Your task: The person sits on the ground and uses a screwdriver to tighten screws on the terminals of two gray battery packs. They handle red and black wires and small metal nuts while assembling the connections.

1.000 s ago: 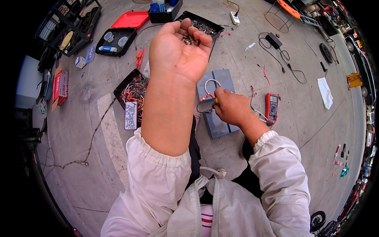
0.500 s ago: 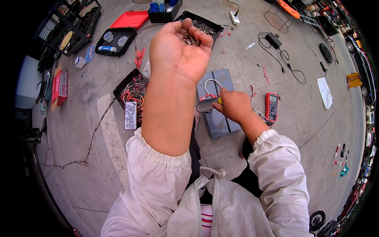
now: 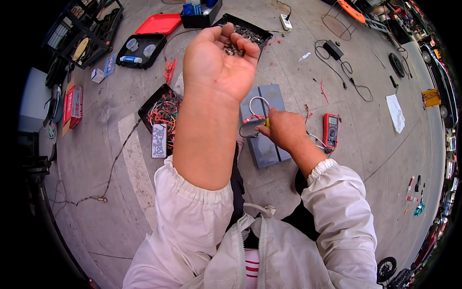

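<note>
Cupping palm-up at upper centre, the left hand [image 3: 219,65] is holding small metal fasteners [image 3: 233,50] in a half-curled grip. Right of centre, the right hand [image 3: 288,129] is gripping a yellow-handled tool [image 3: 268,122], fingers closed, over a grey rectangular block [image 3: 267,149]. Left of centre, an open black tray [image 3: 146,110] is holding tangled coloured wires [image 3: 166,107]. At far left, a red-and-white cardboard box [image 3: 73,108] is showing printed lettering.
</note>
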`<action>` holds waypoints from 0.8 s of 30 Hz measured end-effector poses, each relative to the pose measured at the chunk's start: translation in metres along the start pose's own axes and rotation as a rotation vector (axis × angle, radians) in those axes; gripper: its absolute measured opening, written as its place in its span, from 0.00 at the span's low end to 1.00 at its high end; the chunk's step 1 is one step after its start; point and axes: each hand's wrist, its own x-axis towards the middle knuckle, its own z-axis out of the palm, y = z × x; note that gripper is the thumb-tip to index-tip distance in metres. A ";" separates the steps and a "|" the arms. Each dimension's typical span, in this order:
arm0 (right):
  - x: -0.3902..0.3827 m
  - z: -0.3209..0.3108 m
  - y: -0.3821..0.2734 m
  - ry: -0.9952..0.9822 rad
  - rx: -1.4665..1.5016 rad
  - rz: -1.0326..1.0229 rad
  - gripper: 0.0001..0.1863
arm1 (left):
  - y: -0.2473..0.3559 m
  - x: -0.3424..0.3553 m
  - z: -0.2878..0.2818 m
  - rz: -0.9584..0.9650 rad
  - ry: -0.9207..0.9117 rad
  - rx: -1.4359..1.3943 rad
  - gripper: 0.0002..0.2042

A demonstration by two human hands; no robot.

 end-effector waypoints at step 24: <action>-0.004 0.013 0.005 0.072 0.110 -0.068 0.21 | -0.003 0.003 0.001 0.062 0.039 0.066 0.14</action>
